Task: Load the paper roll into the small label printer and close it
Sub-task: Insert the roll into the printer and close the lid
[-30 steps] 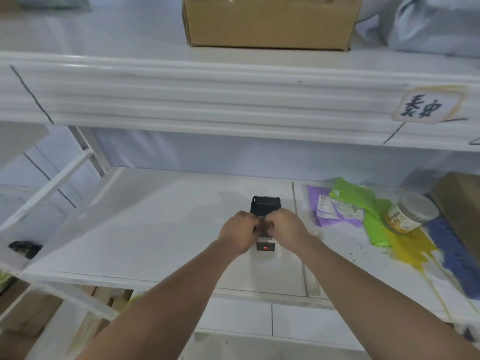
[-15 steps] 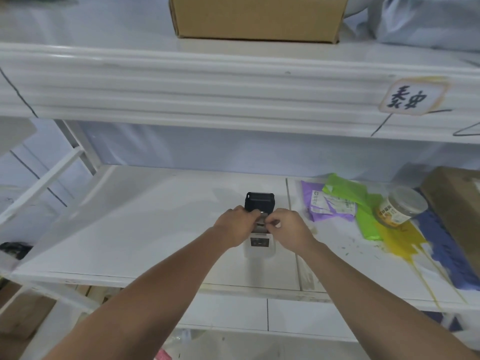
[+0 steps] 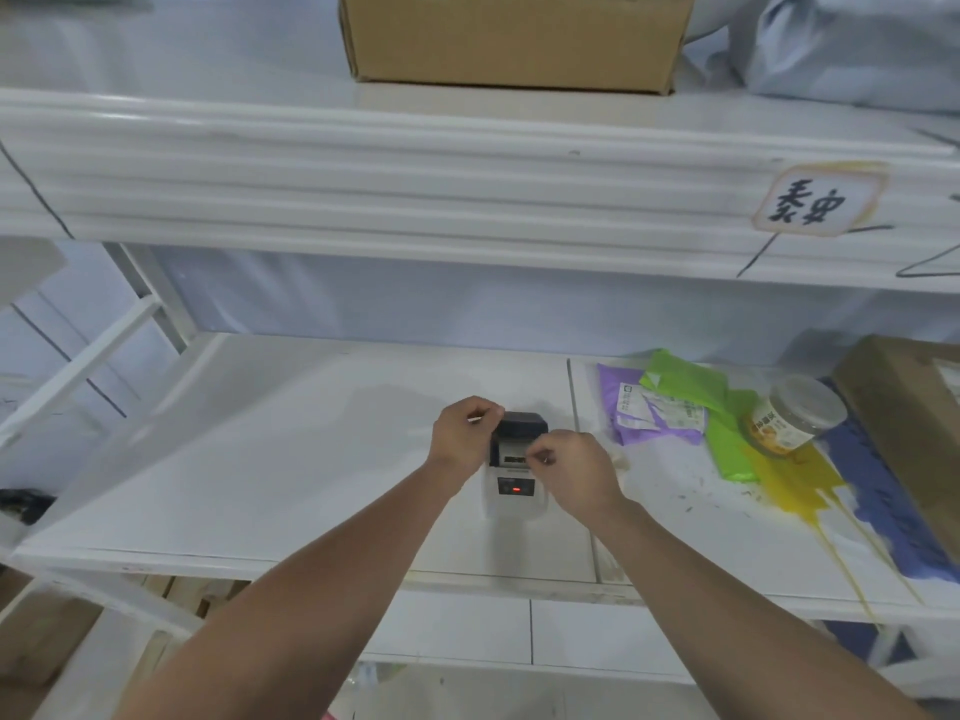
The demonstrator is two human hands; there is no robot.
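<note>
The small label printer [image 3: 511, 504] stands on the white shelf [image 3: 291, 459]. Its body is white, a red light glows on its front, and its black lid [image 3: 522, 424] is tipped up and back. My left hand [image 3: 464, 440] curls its fingers around the lid's left top corner. My right hand [image 3: 571, 472] has thumb and fingers pinched together at the right edge of the open paper compartment [image 3: 511, 453]. I cannot tell what the pinch holds. The paper roll is not clearly visible; the compartment is partly hidden by both hands.
To the right lie purple and green mailer bags [image 3: 675, 407], a tipped plastic jar [image 3: 795, 420] and a cardboard box [image 3: 914, 418], with yellow and blue paint stains. An upper shelf edge [image 3: 467, 200] hangs close above, bearing a cardboard box [image 3: 514, 39].
My left hand has left the compartment and moved up to the lid's left corner. My right hand stays pinched at the compartment. The printer's front with the red light shows more.
</note>
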